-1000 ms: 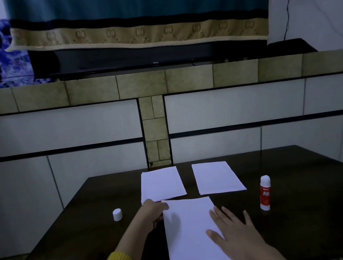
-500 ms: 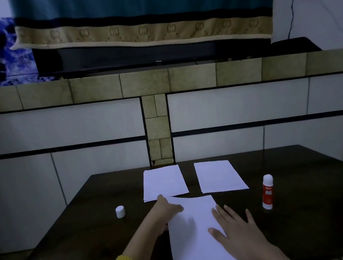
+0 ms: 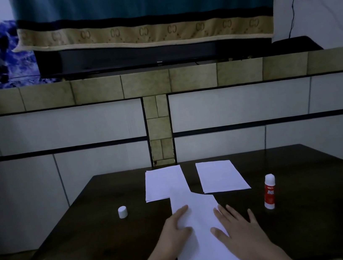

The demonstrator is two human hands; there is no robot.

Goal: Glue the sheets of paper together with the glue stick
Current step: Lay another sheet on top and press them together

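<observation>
We see the near sheet [image 3: 199, 231] now pushed forward on the table [image 3: 312, 231] so that its far edge overlaps the near edge of the left sheet [image 3: 163, 182]; a second ago it lay just short of that sheet, its corner under the left hand. We judge this to be the joining step: the two sheets are being brought into overlap, though whether glue lies between them cannot be told. The left hand [image 3: 175, 228] has moved from the sheet's far corner to its left edge and rests there with fingers fairly straight, gripping nothing. The right hand [image 3: 239, 228] lies flat and spread, its fingers on the sheet's right edge and its palm partly on the table, also holding nothing; it has kept roughly this pose throughout. Taking the near sheet as landmark, the right sheet [image 3: 220, 176] lies beyond its far right corner, close to it but seemingly apart. The glue stick [image 3: 269, 192] stands upright and uncapped to the right of the sheet, well clear of the right hand. The cap [image 3: 122, 212] sits to the left of the sheet, apart from the left hand. The third sheet is not yet joined.
</observation>
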